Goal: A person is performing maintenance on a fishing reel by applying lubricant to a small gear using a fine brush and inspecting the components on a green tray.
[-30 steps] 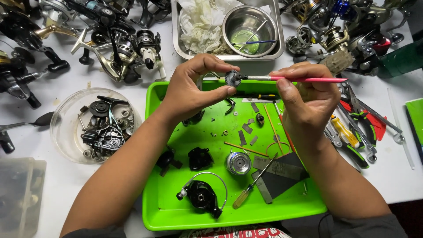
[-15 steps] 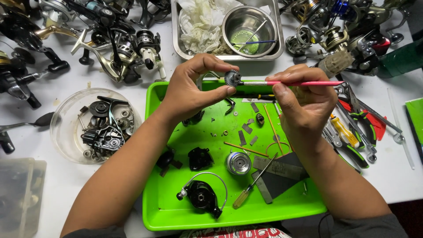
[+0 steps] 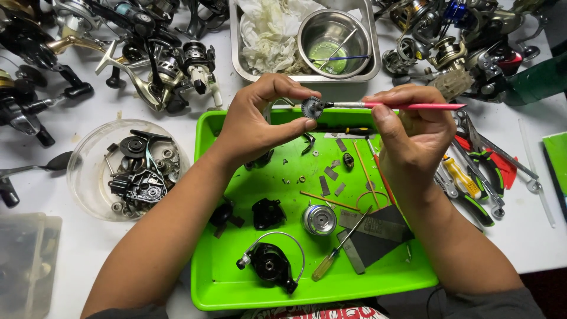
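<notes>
Fingers of the left hand [image 3: 260, 127] are pinched on a small gear [image 3: 311, 107] while a pink-handled brush [image 3: 401, 106], gripped by the right hand [image 3: 413, 133], is worked against its teeth above the green tray [image 3: 295, 292].

white table [image 3: 534, 236] with green tray [image 3: 236, 289], reels [image 3: 159, 65], pliers [image 3: 472, 177]

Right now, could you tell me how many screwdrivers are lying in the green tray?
2: a yellow-handled screwdriver near the tray's front, and a black-and-yellow screwdriver at its back edge beneath the hands. Others may be hidden.
</notes>
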